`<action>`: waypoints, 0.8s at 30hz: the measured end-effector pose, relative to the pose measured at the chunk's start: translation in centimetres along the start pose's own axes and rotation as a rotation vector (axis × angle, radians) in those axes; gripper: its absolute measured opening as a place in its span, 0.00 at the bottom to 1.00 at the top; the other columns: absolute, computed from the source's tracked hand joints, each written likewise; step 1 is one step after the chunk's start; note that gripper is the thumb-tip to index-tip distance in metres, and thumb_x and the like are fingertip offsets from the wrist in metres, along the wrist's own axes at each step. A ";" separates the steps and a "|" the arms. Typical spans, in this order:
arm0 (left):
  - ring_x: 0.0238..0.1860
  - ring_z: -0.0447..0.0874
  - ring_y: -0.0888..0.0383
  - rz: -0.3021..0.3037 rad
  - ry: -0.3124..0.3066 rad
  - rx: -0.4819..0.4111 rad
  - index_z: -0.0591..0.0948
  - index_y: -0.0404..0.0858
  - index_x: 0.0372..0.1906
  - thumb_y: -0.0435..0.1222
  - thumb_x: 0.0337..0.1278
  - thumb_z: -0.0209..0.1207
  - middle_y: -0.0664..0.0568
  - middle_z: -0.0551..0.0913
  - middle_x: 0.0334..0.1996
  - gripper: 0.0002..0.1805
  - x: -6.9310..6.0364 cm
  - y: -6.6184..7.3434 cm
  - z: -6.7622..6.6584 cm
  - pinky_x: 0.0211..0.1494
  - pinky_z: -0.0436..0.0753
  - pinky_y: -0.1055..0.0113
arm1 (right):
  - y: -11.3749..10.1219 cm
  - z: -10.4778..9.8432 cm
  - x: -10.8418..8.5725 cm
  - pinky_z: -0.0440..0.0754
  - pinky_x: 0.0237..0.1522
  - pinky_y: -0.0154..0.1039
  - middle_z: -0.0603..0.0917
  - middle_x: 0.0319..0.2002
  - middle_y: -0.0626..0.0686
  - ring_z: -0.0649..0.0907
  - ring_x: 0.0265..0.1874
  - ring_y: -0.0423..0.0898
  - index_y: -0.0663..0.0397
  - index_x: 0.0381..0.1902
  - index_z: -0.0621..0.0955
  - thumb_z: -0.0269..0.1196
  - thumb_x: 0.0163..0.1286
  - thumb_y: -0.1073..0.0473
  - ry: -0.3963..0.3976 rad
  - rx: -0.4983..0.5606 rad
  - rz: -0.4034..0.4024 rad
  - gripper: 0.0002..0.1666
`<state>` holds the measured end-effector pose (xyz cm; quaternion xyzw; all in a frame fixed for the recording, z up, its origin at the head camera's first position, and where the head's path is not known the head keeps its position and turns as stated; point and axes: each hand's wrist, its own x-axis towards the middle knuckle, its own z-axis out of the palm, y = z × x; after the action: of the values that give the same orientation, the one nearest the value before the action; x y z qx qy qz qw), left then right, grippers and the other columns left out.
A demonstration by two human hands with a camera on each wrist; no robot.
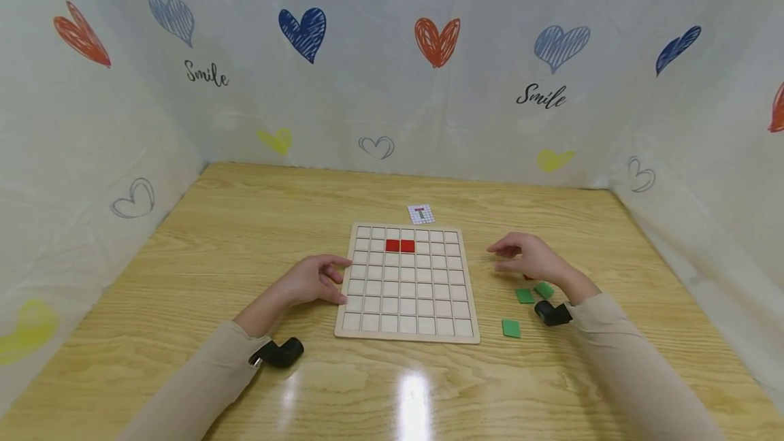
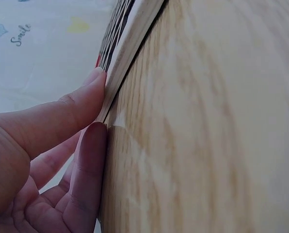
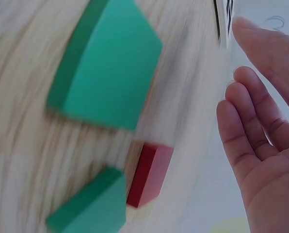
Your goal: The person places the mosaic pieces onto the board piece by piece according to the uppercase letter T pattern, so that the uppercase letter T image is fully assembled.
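We see the left hand at the left edge of a gridded wooden board, its thumb and fingers set apart, touching the rim rather than gripping. Two red tiles sit side by side in the board's second row from the far edge. To the board's right, the right hand hovers above the table, fingers parted from the thumb; we see nothing between them. Near it lie three green tiles and another red tile. Just beyond the board is a small patterned card.
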<state>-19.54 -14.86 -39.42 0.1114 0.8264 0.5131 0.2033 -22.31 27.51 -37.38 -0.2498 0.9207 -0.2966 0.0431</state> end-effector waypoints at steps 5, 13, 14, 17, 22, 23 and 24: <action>0.30 0.77 0.57 -0.003 0.001 0.004 0.72 0.30 0.60 0.26 0.38 0.71 0.46 0.74 0.34 0.37 0.0 -0.1 0.0 0.34 0.78 0.66 | 0.4 -0.4 -0.7 0.77 0.41 0.45 0.81 0.37 0.56 0.79 0.37 0.51 0.66 0.45 0.81 0.68 0.57 0.65 0.003 -0.009 0.025 0.17; 0.30 0.77 0.56 0.012 -0.008 -0.010 0.71 0.29 0.60 0.26 0.38 0.71 0.45 0.74 0.34 0.37 0.0 -0.2 -0.1 0.35 0.78 0.66 | 1.2 -0.9 -1.7 0.77 0.39 0.40 0.80 0.37 0.55 0.79 0.35 0.48 0.66 0.45 0.81 0.68 0.56 0.65 0.004 -0.011 0.042 0.18; 0.30 0.77 0.56 0.012 -0.008 -0.012 0.71 0.29 0.60 0.26 0.38 0.71 0.45 0.74 0.34 0.37 0.0 -0.2 -0.1 0.35 0.78 0.66 | 1.3 -1.0 -1.8 0.77 0.39 0.40 0.80 0.37 0.55 0.79 0.35 0.48 0.66 0.45 0.81 0.68 0.57 0.65 0.004 -0.012 0.045 0.18; 0.30 0.77 0.56 0.016 -0.008 -0.016 0.71 0.29 0.60 0.26 0.38 0.71 0.45 0.74 0.34 0.37 0.0 -0.2 -0.1 0.35 0.79 0.66 | 1.5 -1.1 -2.2 0.77 0.38 0.39 0.80 0.37 0.54 0.78 0.35 0.47 0.65 0.45 0.81 0.68 0.57 0.64 0.004 -0.013 0.063 0.18; 0.30 0.78 0.57 0.015 -0.007 -0.017 0.71 0.28 0.60 0.26 0.38 0.71 0.44 0.74 0.35 0.37 0.0 -0.1 0.0 0.35 0.78 0.66 | 1.9 -1.2 -2.7 0.77 0.37 0.40 0.79 0.35 0.52 0.78 0.34 0.46 0.64 0.45 0.82 0.69 0.57 0.64 0.014 -0.033 0.070 0.18; 0.30 0.78 0.57 0.009 -0.004 -0.018 0.71 0.29 0.59 0.26 0.38 0.72 0.44 0.74 0.35 0.37 0.0 -0.1 0.0 0.34 0.78 0.66 | 2.0 -1.2 -2.8 0.77 0.37 0.39 0.79 0.35 0.52 0.78 0.34 0.46 0.64 0.45 0.82 0.69 0.56 0.64 0.017 -0.039 0.071 0.17; 0.30 0.78 0.57 0.005 -0.002 -0.016 0.72 0.29 0.60 0.26 0.38 0.72 0.44 0.74 0.35 0.37 0.0 -0.1 0.0 0.35 0.78 0.66 | 2.1 -1.2 -2.9 0.77 0.37 0.40 0.80 0.35 0.52 0.78 0.34 0.47 0.64 0.45 0.82 0.69 0.56 0.64 0.018 -0.041 0.074 0.17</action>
<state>-19.52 -14.94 -39.48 0.1122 0.8219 0.5200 0.2037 -20.96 31.00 -37.73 -0.2139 0.9356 -0.2780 0.0403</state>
